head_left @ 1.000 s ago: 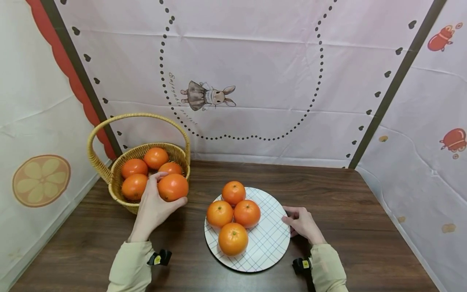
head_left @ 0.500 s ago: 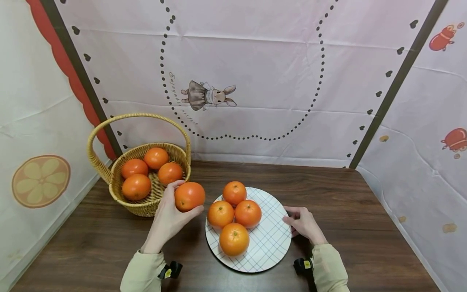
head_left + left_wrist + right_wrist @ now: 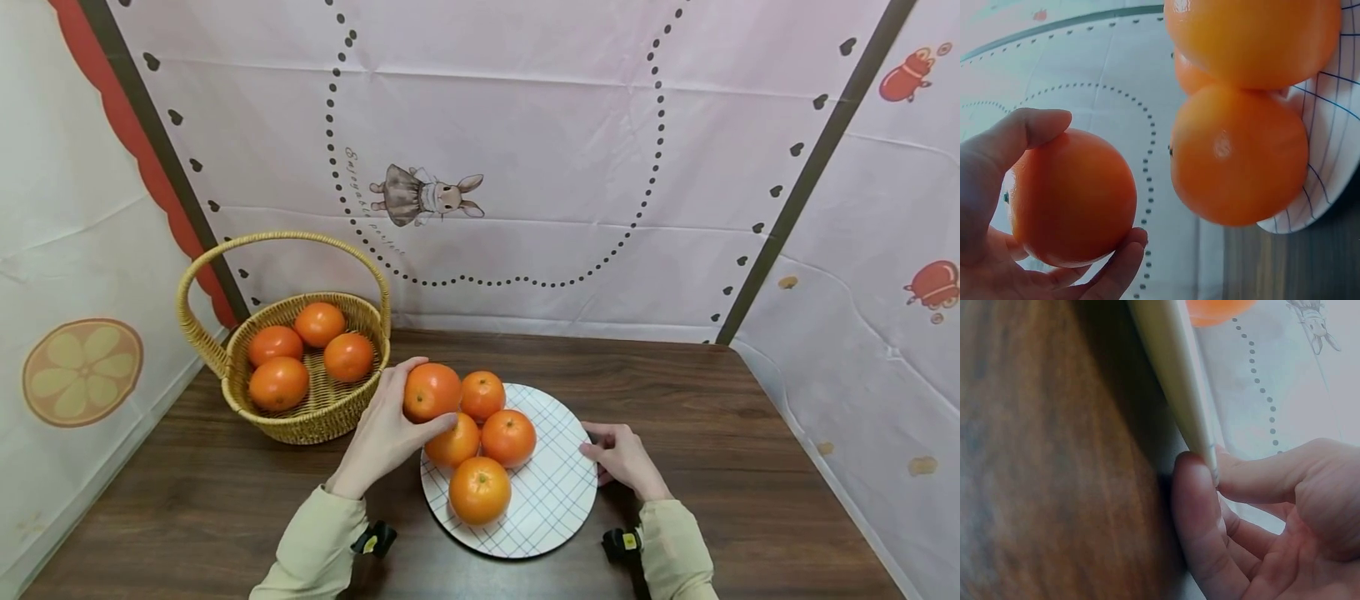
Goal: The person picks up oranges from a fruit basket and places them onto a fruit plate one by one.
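Note:
My left hand [image 3: 390, 437] grips an orange [image 3: 432, 392] between thumb and fingers at the plate's back left. In the left wrist view the held orange [image 3: 1075, 197] hangs apart from the oranges on the plate. The round white plate [image 3: 555, 500], with a blue grid, bears several oranges [image 3: 480, 492] on its left half; the held one partly covers one of them in the head view. At the plate's right edge my right hand [image 3: 622, 461] pinches the rim, thumb above and fingers below, as the right wrist view shows on the plate's edge [image 3: 1179, 381].
A wicker basket [image 3: 322, 425] with a tall arched handle stands at the back left and holds several oranges [image 3: 279, 383]. Dark wooden table [image 3: 675, 400] lies around the plate. A printed cloth [image 3: 525, 150] hangs behind it and along both sides.
My left hand has carried the orange out from over the basket, rightward to the plate's left side. The right hand stays at the plate's rim.

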Action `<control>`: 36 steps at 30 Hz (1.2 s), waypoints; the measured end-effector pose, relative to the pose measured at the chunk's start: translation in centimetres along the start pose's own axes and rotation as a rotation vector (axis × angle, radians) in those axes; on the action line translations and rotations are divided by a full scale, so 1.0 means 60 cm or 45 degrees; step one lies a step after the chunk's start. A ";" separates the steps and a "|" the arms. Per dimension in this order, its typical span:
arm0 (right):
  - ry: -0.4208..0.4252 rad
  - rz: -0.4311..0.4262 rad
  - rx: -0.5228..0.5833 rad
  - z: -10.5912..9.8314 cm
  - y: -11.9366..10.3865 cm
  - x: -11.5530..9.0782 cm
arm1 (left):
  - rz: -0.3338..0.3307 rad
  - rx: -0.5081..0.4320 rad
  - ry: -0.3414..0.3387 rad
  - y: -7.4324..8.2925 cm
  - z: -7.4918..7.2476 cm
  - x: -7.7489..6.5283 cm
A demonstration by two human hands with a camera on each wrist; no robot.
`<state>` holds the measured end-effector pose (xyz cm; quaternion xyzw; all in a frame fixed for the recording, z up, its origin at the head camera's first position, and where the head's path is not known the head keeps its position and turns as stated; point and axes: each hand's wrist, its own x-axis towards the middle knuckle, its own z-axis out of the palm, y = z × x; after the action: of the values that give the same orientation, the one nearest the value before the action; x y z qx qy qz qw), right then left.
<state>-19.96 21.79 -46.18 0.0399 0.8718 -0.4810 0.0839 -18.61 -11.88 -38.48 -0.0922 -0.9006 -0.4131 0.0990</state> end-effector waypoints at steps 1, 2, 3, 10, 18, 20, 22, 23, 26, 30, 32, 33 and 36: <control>0.000 0.000 0.000 0.000 0.000 0.000 | 0.002 0.008 -0.008 0.004 0.002 0.004; 0.001 0.000 -0.003 0.000 0.000 0.001 | 0.004 0.013 -0.015 0.007 0.004 0.007; 0.003 0.001 -0.004 0.000 0.000 0.001 | 0.008 0.020 -0.020 0.011 0.006 0.010; 0.010 0.007 -0.006 0.000 0.000 0.002 | 0.019 0.032 -0.071 0.033 0.020 0.036; 0.012 0.018 -0.003 0.001 -0.002 0.002 | 0.010 0.084 -0.223 0.045 0.036 0.067; 0.011 0.016 -0.001 0.001 -0.002 0.002 | 0.016 0.094 -0.255 0.050 0.038 0.073; 0.009 0.010 0.002 0.001 -0.002 0.003 | 0.021 0.110 -0.285 0.055 0.039 0.080; 0.008 0.007 0.005 0.001 -0.002 0.002 | 0.028 0.120 -0.300 0.058 0.040 0.085; 0.003 -0.010 0.008 0.000 0.000 0.002 | 0.038 0.168 -0.346 0.066 0.041 0.097; -0.004 -0.026 0.008 -0.002 0.001 0.001 | 0.025 0.226 -0.407 0.080 0.041 0.113; -0.004 -0.027 0.006 -0.003 0.002 0.001 | 0.014 0.242 -0.442 0.086 0.043 0.120; -0.001 -0.023 0.011 -0.003 0.001 0.001 | 0.005 0.250 -0.461 0.090 0.044 0.123; -0.001 -0.025 0.015 -0.003 0.002 0.001 | -0.007 0.274 -0.522 0.096 0.051 0.132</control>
<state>-20.00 21.98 -46.18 0.0317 0.8693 -0.4869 0.0792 -25.11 -5.18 -34.20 -0.1606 -0.9410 -0.2875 -0.0781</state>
